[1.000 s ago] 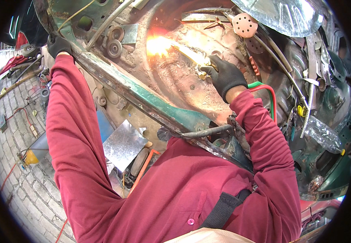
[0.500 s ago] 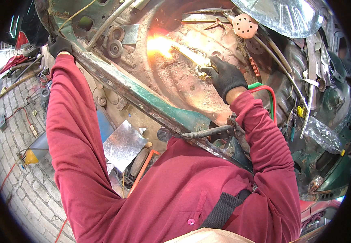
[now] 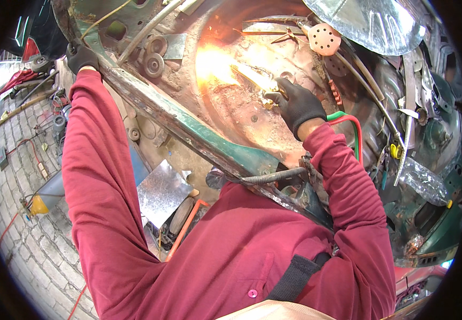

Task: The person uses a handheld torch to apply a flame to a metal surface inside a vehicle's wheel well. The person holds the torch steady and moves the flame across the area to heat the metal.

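The green metal body (image 3: 231, 118) spreads across the far side. A clear sheet (image 3: 367, 26) lies far right, a plastic bottle (image 3: 424, 182) nearer on the right. The gloved right hand (image 3: 300, 106) is curled round the torch (image 3: 256, 79), inside the body, nozzle pointing left into a bright flame (image 3: 214, 66). The gloved left hand (image 3: 83, 60) rests at the rim's far left end; I cannot tell whether its fingers grip. Right of the torch sits a holed disc (image 3: 324, 39).
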`<control>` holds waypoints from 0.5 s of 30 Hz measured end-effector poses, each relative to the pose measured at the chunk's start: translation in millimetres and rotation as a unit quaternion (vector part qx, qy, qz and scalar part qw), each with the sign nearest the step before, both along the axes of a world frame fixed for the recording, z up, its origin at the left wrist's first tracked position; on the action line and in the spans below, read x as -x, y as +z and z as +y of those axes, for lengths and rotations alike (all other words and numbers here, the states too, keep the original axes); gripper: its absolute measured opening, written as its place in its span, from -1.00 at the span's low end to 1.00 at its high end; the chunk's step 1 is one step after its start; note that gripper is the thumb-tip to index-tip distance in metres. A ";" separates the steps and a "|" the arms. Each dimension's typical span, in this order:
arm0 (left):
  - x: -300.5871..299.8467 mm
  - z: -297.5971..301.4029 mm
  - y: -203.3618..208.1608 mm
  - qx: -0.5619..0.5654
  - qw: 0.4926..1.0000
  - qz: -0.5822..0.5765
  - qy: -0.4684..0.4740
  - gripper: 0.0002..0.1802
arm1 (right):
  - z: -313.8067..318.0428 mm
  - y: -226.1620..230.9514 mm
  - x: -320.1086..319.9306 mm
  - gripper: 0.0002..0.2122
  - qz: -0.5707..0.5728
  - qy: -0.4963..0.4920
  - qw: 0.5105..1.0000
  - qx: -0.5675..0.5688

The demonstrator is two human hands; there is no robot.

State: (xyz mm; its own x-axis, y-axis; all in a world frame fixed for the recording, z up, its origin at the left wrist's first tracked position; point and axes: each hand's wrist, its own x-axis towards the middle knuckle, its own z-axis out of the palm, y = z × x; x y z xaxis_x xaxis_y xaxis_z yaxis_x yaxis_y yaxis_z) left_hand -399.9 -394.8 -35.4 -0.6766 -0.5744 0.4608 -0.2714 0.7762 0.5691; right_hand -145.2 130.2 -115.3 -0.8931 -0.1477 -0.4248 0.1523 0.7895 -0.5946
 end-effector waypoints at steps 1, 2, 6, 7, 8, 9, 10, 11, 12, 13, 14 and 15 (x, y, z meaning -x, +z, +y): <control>-0.8 -1.8 0.3 -0.001 1.000 0.013 0.000 -0.51 | -0.3 -0.4 -0.8 -0.65 0.011 0.001 1.000 -0.001; -1.2 -4.1 1.4 -0.001 1.000 0.010 -0.001 -0.50 | -0.2 1.1 -0.6 -0.66 0.009 0.003 1.000 -0.004; 0.1 -17.1 -2.3 0.004 1.000 0.013 -0.005 -0.49 | -1.0 7.3 1.2 -0.66 0.008 0.008 1.000 -0.012; 1.1 -19.5 -3.6 0.007 1.000 0.018 -0.007 -0.49 | -1.0 7.7 1.3 -0.66 0.010 0.008 1.000 -0.012; 2.1 -22.1 -4.2 -0.002 1.000 0.017 -0.010 -0.48 | -1.0 8.6 1.6 -0.67 0.008 0.010 1.000 -0.012; 2.5 -24.9 -4.7 -0.010 1.000 0.017 -0.013 -0.48 | -0.9 9.8 2.1 -0.67 0.006 0.013 1.000 -0.012; 2.7 -22.1 -4.1 -0.019 1.000 0.015 -0.018 -0.47 | -0.8 10.8 2.6 -0.68 0.004 0.014 1.000 -0.012; 2.3 -19.3 -3.6 -0.005 1.000 0.010 -0.010 -0.47 | -0.8 12.1 3.2 -0.69 0.004 0.017 1.000 -0.016; 1.6 -16.6 -3.2 0.010 1.000 0.005 -0.001 -0.47 | -0.9 13.6 3.7 -0.71 0.004 0.019 1.000 -0.020; -0.1 -12.6 -1.8 0.025 1.000 0.000 0.008 -0.47 | -1.2 14.5 3.9 -0.72 0.004 0.022 0.999 -0.024; -1.5 -10.3 -1.2 0.016 1.000 0.008 -0.004 -0.47 | -1.6 14.7 4.0 -0.73 0.007 0.022 0.999 -0.023; -2.8 -8.0 -0.7 0.007 1.000 0.016 -0.015 -0.47 | -2.0 14.6 4.1 -0.75 0.010 0.022 0.999 -0.022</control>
State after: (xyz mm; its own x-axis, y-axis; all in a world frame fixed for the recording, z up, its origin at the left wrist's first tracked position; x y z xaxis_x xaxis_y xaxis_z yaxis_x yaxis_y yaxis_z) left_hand -397.1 -402.8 -36.1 -0.6784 -0.5480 0.4894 -0.2302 0.7911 0.5667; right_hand -149.3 128.2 -100.7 -0.8950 -0.1681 -0.4132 0.1054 0.8205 -0.5619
